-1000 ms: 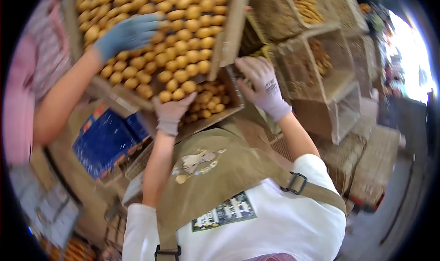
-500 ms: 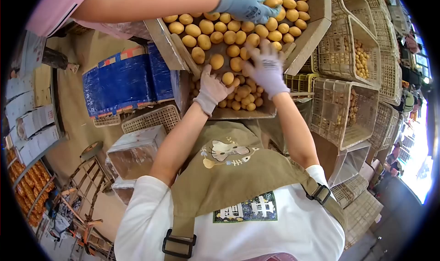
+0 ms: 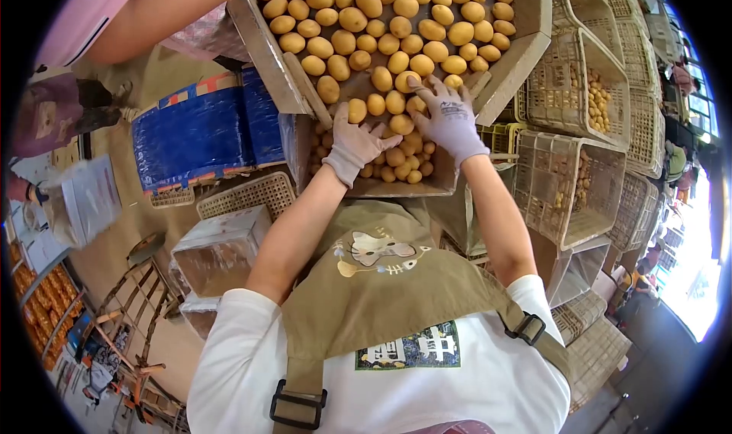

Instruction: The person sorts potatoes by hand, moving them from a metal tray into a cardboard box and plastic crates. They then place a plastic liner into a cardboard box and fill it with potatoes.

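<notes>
Many round tan potatoes (image 3: 370,5) lie on a dark-bottomed sorting tray with wooden sides (image 3: 512,74). The tray narrows toward me into an outlet above a box (image 3: 415,190) that holds more potatoes (image 3: 395,158). My left hand (image 3: 357,140), in a pale glove, is at the outlet's left side with its fingers apart, touching a potato (image 3: 357,111). On the right side my gloved right hand (image 3: 451,120) rests with fingers spread beside a potato (image 3: 416,105). Several potatoes are in the gap between my hands. Neither hand is closed around one.
Another person's bare arm (image 3: 171,11) with a pink sleeve reaches in at top left. Plastic crates (image 3: 572,182), some with potatoes, are stacked at right. A blue-wrapped stack (image 3: 194,137), a crate (image 3: 248,199) and a clear-sided bin (image 3: 217,255) stand at left.
My right hand has stopped its blurred motion and now rests at the outlet. The other person's blue-gloved hand has left the view at the top. Potatoes have shifted toward the outlet.
</notes>
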The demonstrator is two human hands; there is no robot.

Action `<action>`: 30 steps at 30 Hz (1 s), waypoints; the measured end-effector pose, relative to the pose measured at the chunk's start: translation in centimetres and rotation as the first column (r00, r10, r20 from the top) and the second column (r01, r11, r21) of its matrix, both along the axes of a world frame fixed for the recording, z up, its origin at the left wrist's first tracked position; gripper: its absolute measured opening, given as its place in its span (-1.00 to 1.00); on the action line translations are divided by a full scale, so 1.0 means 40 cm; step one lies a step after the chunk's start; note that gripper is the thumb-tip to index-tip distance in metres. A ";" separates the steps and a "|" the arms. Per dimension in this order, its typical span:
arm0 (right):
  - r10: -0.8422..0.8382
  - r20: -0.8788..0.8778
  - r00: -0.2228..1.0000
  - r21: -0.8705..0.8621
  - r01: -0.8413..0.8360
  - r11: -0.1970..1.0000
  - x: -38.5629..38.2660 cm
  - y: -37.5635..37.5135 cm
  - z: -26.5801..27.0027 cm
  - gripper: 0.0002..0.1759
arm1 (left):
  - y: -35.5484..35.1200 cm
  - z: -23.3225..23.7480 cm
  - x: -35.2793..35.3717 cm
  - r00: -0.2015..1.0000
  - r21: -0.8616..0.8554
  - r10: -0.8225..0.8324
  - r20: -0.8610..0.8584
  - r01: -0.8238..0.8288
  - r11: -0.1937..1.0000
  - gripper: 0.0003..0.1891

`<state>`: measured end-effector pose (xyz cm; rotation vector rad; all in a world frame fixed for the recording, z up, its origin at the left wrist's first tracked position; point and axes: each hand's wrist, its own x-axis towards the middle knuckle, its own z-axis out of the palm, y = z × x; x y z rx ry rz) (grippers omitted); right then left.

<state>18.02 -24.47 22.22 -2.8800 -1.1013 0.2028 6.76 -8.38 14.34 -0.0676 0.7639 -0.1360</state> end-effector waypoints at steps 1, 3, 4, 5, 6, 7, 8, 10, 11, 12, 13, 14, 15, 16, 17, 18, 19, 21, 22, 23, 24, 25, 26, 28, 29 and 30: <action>-0.075 -0.194 0.978 0.066 0.090 0.994 0.025 0.006 0.014 -0.55 | 0.000 -0.009 0.002 1.000 0.017 -0.022 -0.006 0.022 1.000 -0.33; -0.246 -0.403 0.882 0.083 0.303 0.949 0.091 0.033 0.030 -0.52 | 0.002 -0.020 0.004 0.998 0.037 -0.070 0.005 0.070 0.997 -0.41; -0.255 -0.027 0.966 0.238 0.254 0.937 0.080 0.048 0.016 -0.45 | 0.001 -0.030 0.004 0.995 0.048 -0.095 0.014 0.094 0.994 -0.41; -0.226 -0.058 0.973 0.117 0.231 0.966 0.065 0.069 0.003 -0.40 | -0.001 -0.042 0.006 0.993 0.060 -0.118 0.024 0.117 0.991 -0.42; -0.203 -0.093 0.975 -0.005 0.203 0.979 0.038 0.095 -0.001 -0.35 | -0.003 -0.055 0.004 0.989 0.072 -0.145 0.033 0.143 0.987 -0.43; -0.136 -0.265 0.955 -0.193 0.085 0.978 0.009 0.119 0.017 -0.25 | -0.007 -0.052 0.002 0.987 0.099 -0.157 0.043 0.152 0.983 -0.40; -0.032 -0.267 0.963 -0.174 -0.016 0.985 -0.027 0.111 -0.009 -0.25 | 0.000 -0.049 -0.002 0.992 0.015 -0.101 0.075 0.100 0.995 -0.39; 0.071 -0.328 0.942 -0.158 -0.129 0.979 -0.039 0.095 0.005 -0.29 | 0.024 0.010 -0.003 0.991 -0.163 0.026 0.128 -0.005 0.987 -0.36; 0.063 -0.330 0.942 -0.176 -0.128 0.976 -0.025 0.090 0.017 -0.37 | 0.020 0.047 0.001 0.999 0.004 -0.035 0.024 0.035 0.999 -0.31; 0.061 -0.371 0.927 -0.093 -0.103 0.990 0.020 0.078 -0.026 -0.41 | 0.018 0.036 0.002 0.999 -0.011 -0.043 0.021 0.044 0.999 -0.32; 0.002 -0.414 0.910 0.131 0.057 0.990 0.070 0.063 -0.047 -0.42 | 0.017 0.017 -0.001 0.998 -0.025 -0.054 0.016 0.054 0.998 -0.33; -0.078 -0.286 0.955 0.285 0.163 0.945 0.093 0.069 -0.049 -0.43 | 0.016 0.005 -0.003 0.998 -0.037 -0.065 0.012 0.065 0.997 -0.34; -0.172 -0.164 0.971 0.448 0.228 0.864 0.116 0.075 -0.050 -0.44 | 0.011 0.005 0.002 0.985 0.074 -0.155 -0.068 0.160 0.984 -0.40; -0.270 -0.005 0.963 0.253 0.263 0.931 0.111 0.104 -0.005 -0.33 | 0.004 0.004 0.009 0.973 0.126 -0.187 -0.132 0.204 0.971 -0.44; -0.240 -0.089 0.967 0.045 0.244 0.969 0.087 0.127 -0.001 -0.26 | -0.004 0.004 0.017 0.956 0.175 -0.215 -0.198 0.251 0.952 -0.47; -0.227 -0.177 0.958 -0.159 0.199 0.967 0.066 0.139 0.005 -0.19 | -0.005 0.005 0.023 0.934 0.223 -0.241 -0.264 0.302 0.927 -0.51; -0.193 -0.249 0.949 -0.169 0.154 0.973 0.050 0.130 0.005 -0.08 | 0.000 0.009 0.026 0.960 0.226 -0.207 -0.189 0.247 0.942 -0.49; -0.106 -0.324 0.940 -0.103 0.077 0.992 0.036 0.070 0.003 -0.21 | 0.008 0.017 0.021 0.992 0.210 -0.123 -0.038 0.128 0.969 -0.45; -0.055 -0.344 0.937 -0.098 0.023 0.995 0.028 0.053 0.011 -0.25 | 0.014 0.030 0.021 0.997 0.194 -0.075 0.035 0.067 0.979 -0.43; -0.045 -0.329 0.943 -0.190 -0.019 0.982 0.020 0.054 0.015 -0.33 | 0.013 0.043 0.026 0.998 0.149 -0.055 -0.002 0.055 0.987 -0.33; -0.060 -0.343 0.937 -0.211 -0.015 0.977 0.019 0.059 0.019 -0.33 | 0.020 0.051 0.021 0.995 0.126 -0.094 -0.017 0.096 0.987 -0.23; -0.075 -0.354 0.932 -0.229 -0.009 0.973 0.021 0.067 0.022 -0.33 | 0.025 0.019 0.017 0.994 0.070 -0.106 0.009 0.105 0.992 -0.22; -0.091 -0.363 0.927 -0.247 -0.002 0.969 0.024 0.074 0.023 -0.33 | 0.030 -0.008 0.018 0.993 0.014 -0.116 0.037 0.116 0.993 -0.20; -0.103 -0.383 0.918 -0.199 0.026 0.980 0.031 0.068 0.019 -0.34 | 0.027 0.045 0.022 0.998 0.052 -0.067 -0.018 0.068 0.996 -0.22; -0.099 -0.400 0.911 -0.175 0.030 0.984 0.037 0.060 0.013 -0.34 | 0.025 0.066 0.025 0.998 0.071 -0.041 -0.045 0.044 0.997 -0.24; -0.096 -0.416 0.904 -0.150 0.036 0.988 0.043 0.058 0.010 -0.33 | 0.022 0.049 0.026 0.999 0.060 -0.035 -0.012 0.036 0.998 -0.21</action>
